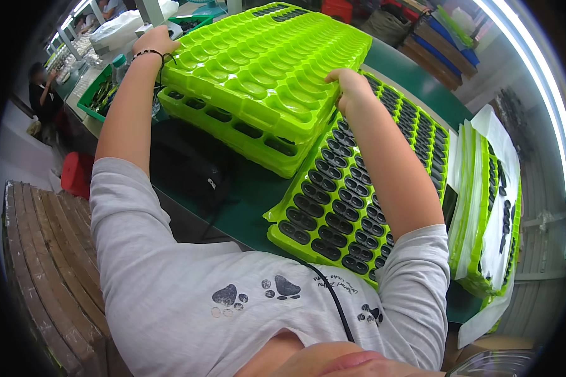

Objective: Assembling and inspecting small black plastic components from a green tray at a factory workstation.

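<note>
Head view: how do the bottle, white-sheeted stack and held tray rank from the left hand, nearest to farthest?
1. Held tray: touching the left hand.
2. Bottle: left of that hand.
3. White-sheeted stack: far right.

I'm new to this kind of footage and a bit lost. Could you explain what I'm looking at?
There is no machine here, just a person's bare left hand and right hand. The single picture comes from a wide fisheye camera worn on the head, looking down, so straight edges bend near the rim. Its left is the person's left.

Both hands hold the upper green tray at opposite edges, above a lower green tray. On the green table, to their right, lies a third tray filled with dark oval pieces. Farther right is a stack of trays and white sheets.
</note>
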Demonstrator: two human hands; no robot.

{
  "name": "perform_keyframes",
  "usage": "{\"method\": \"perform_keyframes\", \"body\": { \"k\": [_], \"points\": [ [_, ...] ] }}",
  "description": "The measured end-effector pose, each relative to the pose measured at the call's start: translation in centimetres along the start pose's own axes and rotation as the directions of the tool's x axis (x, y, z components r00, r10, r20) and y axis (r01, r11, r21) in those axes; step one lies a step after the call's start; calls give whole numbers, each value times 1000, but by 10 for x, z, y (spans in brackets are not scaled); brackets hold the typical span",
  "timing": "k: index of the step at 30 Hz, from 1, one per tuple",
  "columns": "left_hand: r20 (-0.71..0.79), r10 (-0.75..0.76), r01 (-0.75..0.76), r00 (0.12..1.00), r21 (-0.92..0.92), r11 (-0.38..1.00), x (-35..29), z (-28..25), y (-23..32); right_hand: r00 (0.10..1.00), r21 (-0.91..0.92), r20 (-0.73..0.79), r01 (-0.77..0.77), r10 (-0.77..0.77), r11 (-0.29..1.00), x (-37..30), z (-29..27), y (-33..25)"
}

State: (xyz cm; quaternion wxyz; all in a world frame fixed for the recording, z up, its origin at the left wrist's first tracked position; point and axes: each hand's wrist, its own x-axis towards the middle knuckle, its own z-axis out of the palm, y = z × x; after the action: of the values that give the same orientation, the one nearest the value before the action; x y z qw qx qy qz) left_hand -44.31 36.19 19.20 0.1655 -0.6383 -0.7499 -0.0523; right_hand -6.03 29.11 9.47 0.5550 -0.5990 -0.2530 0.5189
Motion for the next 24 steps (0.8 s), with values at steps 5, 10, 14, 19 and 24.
{"method": "perform_keyframes", "body": {
  "k": [5, 10, 14, 19, 24],
  "points": [
    [55, 5, -5, 998, 3, 1000, -1, 9, -11, 997, -97, 36, -62, 66, 993, -46, -3, -16],
    [106, 21, -24, 994, 26, 999, 2, 3, 1, 1000, -163, -25, 1, -5, 987, -23, -11, -11],
    [180, 22, -29, 983, 37, 999, -5, 16, -12, 998, -249, -32, 51, -61, 967, -20, -3, -11],
    [9, 229, -221, 973, -232, 947, -45, 13, 5, 988, -525, -87, 65, -130, 849, -29, -4, -15],
    [-182, 689, -532, 702, -777, 337, -157, -18, 53, 993, -492, 24, 109, -112, 864, -24, -7, -15]
  ]
}}
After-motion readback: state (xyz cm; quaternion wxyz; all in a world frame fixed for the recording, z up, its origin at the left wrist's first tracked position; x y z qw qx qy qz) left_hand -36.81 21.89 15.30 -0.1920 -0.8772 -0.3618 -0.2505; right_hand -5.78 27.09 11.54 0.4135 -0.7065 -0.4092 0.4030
